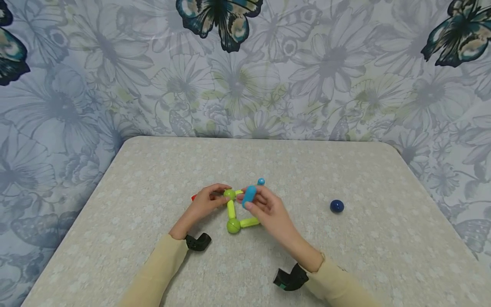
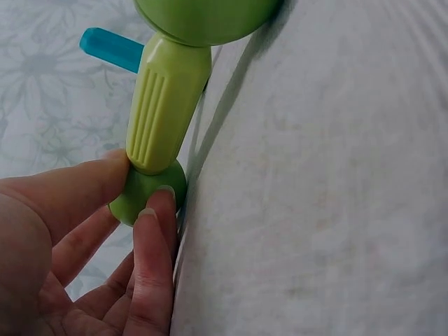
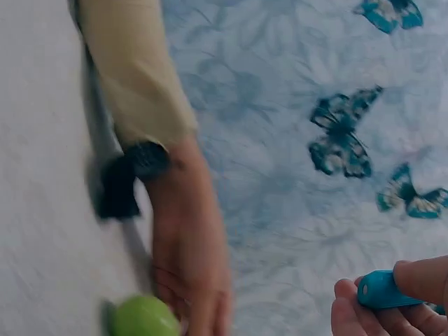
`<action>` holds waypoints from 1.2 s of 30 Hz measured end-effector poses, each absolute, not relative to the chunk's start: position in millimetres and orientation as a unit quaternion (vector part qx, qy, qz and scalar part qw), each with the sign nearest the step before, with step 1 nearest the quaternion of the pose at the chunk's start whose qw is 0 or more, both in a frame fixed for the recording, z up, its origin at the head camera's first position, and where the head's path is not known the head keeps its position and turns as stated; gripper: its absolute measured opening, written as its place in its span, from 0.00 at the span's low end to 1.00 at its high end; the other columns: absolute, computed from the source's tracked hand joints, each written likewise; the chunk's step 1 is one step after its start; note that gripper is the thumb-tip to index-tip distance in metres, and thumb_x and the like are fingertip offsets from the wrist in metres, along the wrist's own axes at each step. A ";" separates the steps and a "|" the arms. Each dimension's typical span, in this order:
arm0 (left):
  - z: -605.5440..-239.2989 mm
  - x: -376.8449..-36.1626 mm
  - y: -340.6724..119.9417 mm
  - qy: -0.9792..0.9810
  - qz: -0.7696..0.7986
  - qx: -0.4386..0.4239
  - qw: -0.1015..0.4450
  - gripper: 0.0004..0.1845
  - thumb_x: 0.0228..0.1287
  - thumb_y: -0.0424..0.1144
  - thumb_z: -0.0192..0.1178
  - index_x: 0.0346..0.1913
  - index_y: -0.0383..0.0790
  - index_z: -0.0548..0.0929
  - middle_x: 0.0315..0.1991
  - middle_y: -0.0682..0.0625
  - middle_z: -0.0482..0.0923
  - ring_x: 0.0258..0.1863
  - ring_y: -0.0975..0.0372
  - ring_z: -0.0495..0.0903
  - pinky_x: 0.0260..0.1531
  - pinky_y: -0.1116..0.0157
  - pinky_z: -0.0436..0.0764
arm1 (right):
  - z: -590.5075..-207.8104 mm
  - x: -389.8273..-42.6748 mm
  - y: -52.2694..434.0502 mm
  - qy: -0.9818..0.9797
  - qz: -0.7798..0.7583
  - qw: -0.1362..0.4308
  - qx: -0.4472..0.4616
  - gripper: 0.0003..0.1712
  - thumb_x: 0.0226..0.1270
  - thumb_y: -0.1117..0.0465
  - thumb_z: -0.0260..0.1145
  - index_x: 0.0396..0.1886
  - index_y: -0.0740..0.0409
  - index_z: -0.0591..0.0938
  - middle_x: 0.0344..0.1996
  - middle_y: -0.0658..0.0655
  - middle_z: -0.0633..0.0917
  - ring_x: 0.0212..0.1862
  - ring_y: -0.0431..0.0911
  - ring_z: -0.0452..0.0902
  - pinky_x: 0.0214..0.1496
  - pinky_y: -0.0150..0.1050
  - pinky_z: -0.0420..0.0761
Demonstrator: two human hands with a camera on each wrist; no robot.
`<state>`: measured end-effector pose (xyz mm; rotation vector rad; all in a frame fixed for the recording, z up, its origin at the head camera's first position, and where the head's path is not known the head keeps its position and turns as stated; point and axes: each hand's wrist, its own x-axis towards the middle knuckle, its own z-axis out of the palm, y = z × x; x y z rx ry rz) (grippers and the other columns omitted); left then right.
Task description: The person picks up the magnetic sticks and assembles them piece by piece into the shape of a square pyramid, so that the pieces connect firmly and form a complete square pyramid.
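Observation:
On the table lies a frame of yellow-green rods (image 1: 231, 210) joined by green balls (image 1: 233, 225). My left hand (image 1: 207, 200) pinches the green ball (image 2: 143, 196) at the frame's far left corner, thumb on one side and fingertips on the other. Between the thumb and fingers of my right hand (image 1: 274, 215) is a short blue rod (image 1: 249, 195), held tilted above the frame. The same blue rod (image 3: 385, 290) shows one end with a small pale dot in the right wrist view. My right hand hides the frame's right side.
Just beyond my right hand, a second blue rod (image 1: 261, 181) sticks up. A bit of a red piece (image 1: 193, 197) peeks out behind my left hand. Off to the right sits a dark blue ball (image 1: 336, 206). Patterned cloth (image 1: 238, 98) hangs behind the table (image 1: 172, 157).

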<state>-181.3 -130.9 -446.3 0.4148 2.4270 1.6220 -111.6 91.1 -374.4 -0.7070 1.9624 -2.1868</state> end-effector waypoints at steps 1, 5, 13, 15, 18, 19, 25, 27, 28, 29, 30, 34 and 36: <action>-446.7 -181.6 -131.3 0.817 0.551 0.142 0.097 0.18 0.65 0.38 0.60 0.56 0.37 0.77 0.48 0.41 0.75 0.34 0.57 0.77 0.32 0.61 0.76 | -377.6 -108.8 84.6 0.645 -0.722 0.067 -0.241 0.19 0.69 0.69 0.57 0.57 0.73 0.69 0.52 0.68 0.77 0.55 0.55 0.74 0.54 0.43 0.73; -447.6 -182.0 -132.1 0.808 0.562 0.145 0.103 0.20 0.65 0.38 0.60 0.57 0.35 0.76 0.49 0.39 0.75 0.35 0.56 0.78 0.34 0.59 0.77 | -398.2 -104.1 65.9 0.656 -0.711 0.085 -0.239 0.18 0.69 0.70 0.57 0.56 0.73 0.70 0.52 0.70 0.76 0.54 0.54 0.75 0.53 0.40 0.73; -447.6 -182.5 -130.3 0.818 0.549 0.141 0.099 0.19 0.65 0.39 0.61 0.57 0.38 0.77 0.49 0.41 0.75 0.34 0.57 0.78 0.32 0.61 0.76 | -418.0 -102.0 59.3 0.690 -0.693 0.082 -0.191 0.16 0.67 0.75 0.56 0.53 0.76 0.71 0.51 0.72 0.76 0.54 0.57 0.73 0.52 0.35 0.73; -447.0 -182.3 -130.4 0.819 0.548 0.139 0.097 0.19 0.65 0.39 0.61 0.57 0.38 0.77 0.50 0.41 0.75 0.35 0.57 0.78 0.32 0.61 0.76 | -414.0 -100.0 59.2 0.694 -0.690 0.079 -0.190 0.16 0.66 0.76 0.56 0.53 0.77 0.71 0.50 0.72 0.76 0.54 0.58 0.73 0.52 0.36 0.73; -446.4 -181.7 -130.7 0.820 0.547 0.139 0.095 0.19 0.65 0.39 0.61 0.57 0.38 0.77 0.50 0.40 0.74 0.36 0.57 0.78 0.32 0.61 0.77 | -404.8 -96.3 58.0 0.705 -0.679 0.071 -0.191 0.16 0.66 0.76 0.56 0.52 0.78 0.71 0.50 0.72 0.76 0.53 0.60 0.73 0.52 0.38 0.74; -446.7 -181.7 -131.0 0.820 0.547 0.142 0.094 0.19 0.65 0.39 0.60 0.57 0.37 0.77 0.50 0.40 0.74 0.36 0.57 0.78 0.32 0.61 0.77 | -403.6 -95.7 57.3 0.709 -0.676 0.066 -0.190 0.16 0.66 0.76 0.57 0.52 0.78 0.71 0.50 0.72 0.76 0.53 0.60 0.73 0.52 0.40 0.74; -448.4 -182.1 -132.3 0.819 0.547 0.145 0.093 0.19 0.65 0.38 0.60 0.57 0.37 0.77 0.50 0.39 0.75 0.35 0.57 0.78 0.31 0.62 0.76 | -397.4 -92.7 52.7 0.745 -0.639 0.023 -0.191 0.14 0.63 0.77 0.58 0.49 0.78 0.73 0.47 0.71 0.78 0.51 0.58 0.75 0.52 0.45 0.74; -448.7 -182.2 -132.4 0.819 0.548 0.145 0.094 0.19 0.65 0.38 0.60 0.57 0.37 0.77 0.50 0.39 0.75 0.35 0.57 0.78 0.31 0.62 0.76 | -397.5 -92.4 52.1 0.754 -0.627 0.011 -0.193 0.14 0.63 0.78 0.59 0.48 0.78 0.73 0.46 0.70 0.79 0.50 0.58 0.76 0.52 0.46 0.74; -448.7 -182.3 -132.5 0.818 0.548 0.145 0.094 0.19 0.65 0.38 0.60 0.57 0.37 0.77 0.49 0.39 0.75 0.35 0.57 0.78 0.31 0.62 0.76 | -398.3 -92.6 51.8 0.759 -0.622 0.006 -0.194 0.14 0.62 0.78 0.59 0.48 0.77 0.73 0.45 0.70 0.79 0.50 0.58 0.76 0.52 0.46 0.74; -448.7 -182.4 -132.6 0.818 0.548 0.146 0.093 0.19 0.65 0.38 0.60 0.57 0.37 0.77 0.49 0.39 0.75 0.35 0.57 0.78 0.32 0.62 0.76 | -399.3 -92.9 51.7 0.761 -0.618 0.001 -0.197 0.14 0.62 0.78 0.59 0.48 0.77 0.73 0.45 0.70 0.79 0.49 0.58 0.77 0.51 0.46 0.74; -448.4 -182.4 -132.4 0.819 0.548 0.144 0.093 0.18 0.64 0.38 0.61 0.57 0.38 0.77 0.49 0.40 0.75 0.35 0.57 0.79 0.32 0.62 0.76 | -402.8 -94.1 51.7 0.763 -0.616 0.000 -0.196 0.15 0.62 0.78 0.60 0.49 0.77 0.73 0.45 0.70 0.79 0.49 0.57 0.77 0.51 0.46 0.74; -447.6 -181.9 -132.1 0.819 0.549 0.143 0.092 0.18 0.64 0.38 0.61 0.56 0.38 0.78 0.49 0.41 0.75 0.34 0.57 0.78 0.32 0.62 0.76 | -420.4 -99.9 53.6 0.774 -0.599 -0.010 -0.204 0.19 0.63 0.74 0.61 0.54 0.72 0.73 0.50 0.67 0.78 0.50 0.54 0.76 0.52 0.42 0.74; -447.0 -181.0 -132.2 0.819 0.547 0.147 0.091 0.18 0.64 0.37 0.61 0.56 0.37 0.77 0.49 0.40 0.75 0.33 0.57 0.78 0.31 0.62 0.76 | -427.6 -100.8 57.0 0.784 -0.583 -0.007 -0.213 0.24 0.64 0.72 0.62 0.59 0.68 0.71 0.54 0.65 0.76 0.54 0.51 0.75 0.54 0.40 0.73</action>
